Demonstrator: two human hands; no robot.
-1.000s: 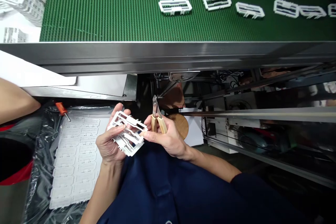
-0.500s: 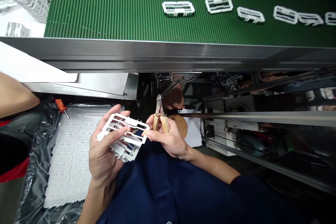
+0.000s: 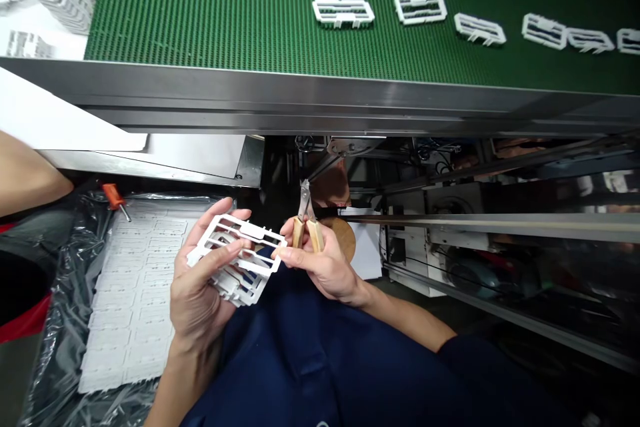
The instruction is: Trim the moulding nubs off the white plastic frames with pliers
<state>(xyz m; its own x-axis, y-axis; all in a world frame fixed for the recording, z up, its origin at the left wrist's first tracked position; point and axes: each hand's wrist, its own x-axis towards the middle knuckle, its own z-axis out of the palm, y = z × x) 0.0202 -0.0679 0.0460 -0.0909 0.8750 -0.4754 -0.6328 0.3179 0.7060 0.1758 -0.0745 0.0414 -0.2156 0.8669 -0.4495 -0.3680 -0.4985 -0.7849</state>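
Note:
My left hand (image 3: 197, 297) grips a small stack of white plastic frames (image 3: 235, 257) held over my lap, thumb across the top frame. My right hand (image 3: 320, 267) is closed round small cutting pliers (image 3: 306, 221) with tan handles, jaws pointing up and away from me. Its thumb and forefinger also touch the right end of the top frame. Both hands are close together in front of my dark blue shirt.
A green conveyor belt (image 3: 225, 7) runs across the top, carrying several single white frames (image 3: 343, 12). Its steel edge (image 3: 320, 97) lies between me and the belt. White moulded sheets (image 3: 135, 293) lie on plastic film at my left, near an orange-handled tool (image 3: 114, 199). Another person's arm (image 3: 25, 173) shows at far left.
The frames in my left hand have tilted flatter and shifted slightly left. The pliers hand has stayed almost in place. The frames on the belt have moved a little to the right.

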